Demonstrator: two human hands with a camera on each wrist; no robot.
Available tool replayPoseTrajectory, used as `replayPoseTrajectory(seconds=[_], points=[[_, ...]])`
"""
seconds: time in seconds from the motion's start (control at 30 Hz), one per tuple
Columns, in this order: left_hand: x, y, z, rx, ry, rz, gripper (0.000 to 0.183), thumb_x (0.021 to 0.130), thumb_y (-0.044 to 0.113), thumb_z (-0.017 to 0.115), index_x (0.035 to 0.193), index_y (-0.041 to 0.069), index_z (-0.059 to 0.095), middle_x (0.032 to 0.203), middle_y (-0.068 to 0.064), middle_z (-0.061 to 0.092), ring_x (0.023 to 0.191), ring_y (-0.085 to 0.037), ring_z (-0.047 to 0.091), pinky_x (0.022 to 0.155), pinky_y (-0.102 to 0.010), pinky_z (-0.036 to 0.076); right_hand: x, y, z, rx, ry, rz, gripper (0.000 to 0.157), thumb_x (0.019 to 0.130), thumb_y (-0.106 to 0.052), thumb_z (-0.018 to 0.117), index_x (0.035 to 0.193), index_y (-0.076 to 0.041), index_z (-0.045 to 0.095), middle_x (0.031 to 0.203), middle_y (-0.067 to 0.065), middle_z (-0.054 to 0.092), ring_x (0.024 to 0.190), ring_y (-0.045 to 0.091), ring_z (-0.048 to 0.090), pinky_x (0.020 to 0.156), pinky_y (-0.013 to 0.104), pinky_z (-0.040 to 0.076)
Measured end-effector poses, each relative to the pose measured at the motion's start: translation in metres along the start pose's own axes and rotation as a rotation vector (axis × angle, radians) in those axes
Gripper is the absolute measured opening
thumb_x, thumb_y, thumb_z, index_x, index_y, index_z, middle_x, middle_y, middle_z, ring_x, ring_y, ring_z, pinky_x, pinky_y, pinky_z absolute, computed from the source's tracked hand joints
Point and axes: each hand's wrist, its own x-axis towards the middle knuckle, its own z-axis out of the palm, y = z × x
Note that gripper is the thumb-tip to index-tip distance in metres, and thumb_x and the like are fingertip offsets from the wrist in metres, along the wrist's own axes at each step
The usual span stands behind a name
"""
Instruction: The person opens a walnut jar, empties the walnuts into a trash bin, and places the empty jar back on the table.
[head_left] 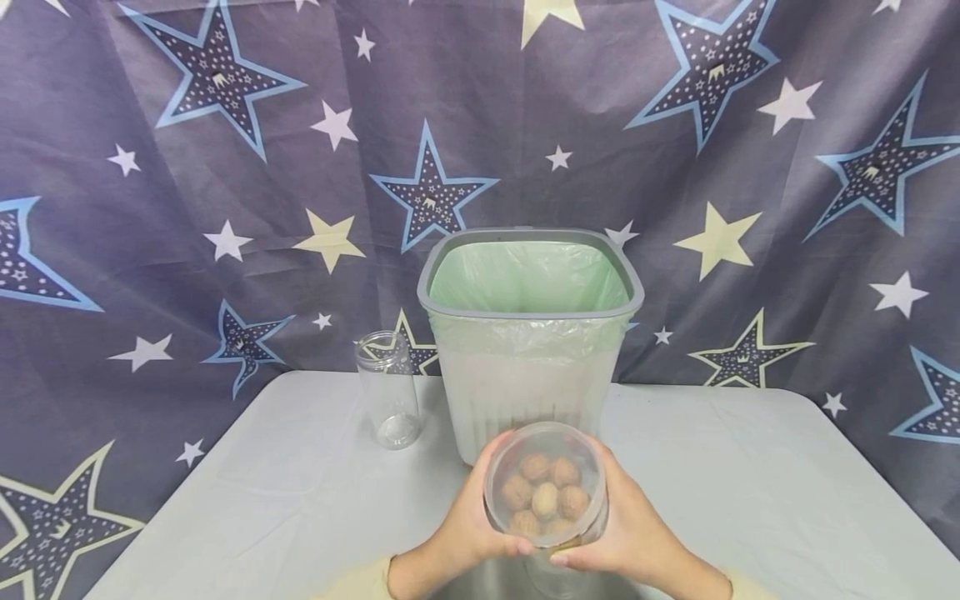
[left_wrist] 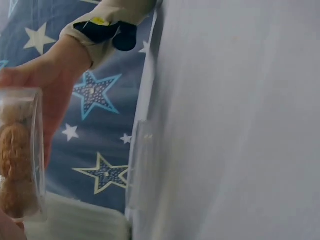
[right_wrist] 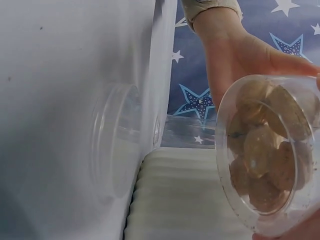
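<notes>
Fingers, left hand and right hand — gripping tub of walnuts, mostly hidden behind; clear vessel beneath — partly covered.

Walnuts lie in a container — bin behind, jar left.

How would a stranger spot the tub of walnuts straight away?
Find the big grey-rimmed bin on the table. In front of it, a left hand and a right hand hold a round clear tub. Walnuts show inside it, unlike the empty jar left of the bin.
</notes>
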Motion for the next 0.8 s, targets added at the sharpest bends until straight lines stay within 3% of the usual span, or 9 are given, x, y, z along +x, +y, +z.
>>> replayPoseTrajectory(seconds=[0.17, 0.33, 0.57, 0.8], points=[[-0.007, -0.001, 0.007, -0.056, 0.019, -0.077, 0.107, 0.072, 0.042, 0.079, 0.149, 0.008, 0.012, 0.148, -0.016, 0.029, 0.133, -0.029, 0.033, 0.105, -0.027, 0.033, -0.001, 0.000, 0.002, 0.002, -0.031, 0.013, 0.114, 0.055, -0.032, 0.091, 0.146, -0.014, 0.025, 0.134, 0.008, 0.048, 0.116, 0.021, 0.052, 0.092, 0.033, 0.047], [-0.010, -0.002, 0.011, -0.087, 0.035, -0.156, 0.109, 0.073, 0.036, 0.080, 0.150, 0.013, 0.007, 0.151, -0.010, 0.024, 0.135, -0.029, 0.029, 0.106, -0.032, 0.031, -0.001, -0.002, 0.004, -0.083, 0.010, 0.015, 0.114, 0.054, -0.039, 0.091, 0.146, -0.016, 0.026, 0.134, 0.003, 0.047, 0.116, 0.019, 0.051, 0.091, 0.038, 0.048], [-0.012, -0.006, 0.012, -0.061, 0.054, -0.176, 0.104, 0.074, 0.033, 0.080, 0.149, 0.019, 0.009, 0.151, -0.008, 0.024, 0.135, -0.030, 0.028, 0.106, -0.050, 0.026, -0.003, -0.004, 0.008, -0.223, 0.083, -0.014, 0.115, 0.053, -0.049, 0.088, 0.145, -0.015, 0.027, 0.135, 0.000, 0.044, 0.116, 0.022, 0.048, 0.086, 0.051, 0.049], [-0.014, -0.002, 0.018, -0.086, 0.058, -0.231, 0.108, 0.074, 0.032, 0.079, 0.150, 0.021, 0.003, 0.153, -0.007, 0.017, 0.138, -0.032, 0.022, 0.107, -0.058, 0.025, -0.003, -0.001, 0.008, -0.317, 0.129, -0.091, 0.117, 0.053, -0.056, 0.086, 0.145, -0.010, 0.029, 0.133, 0.004, 0.046, 0.116, 0.025, 0.047, 0.084, 0.054, 0.049]])
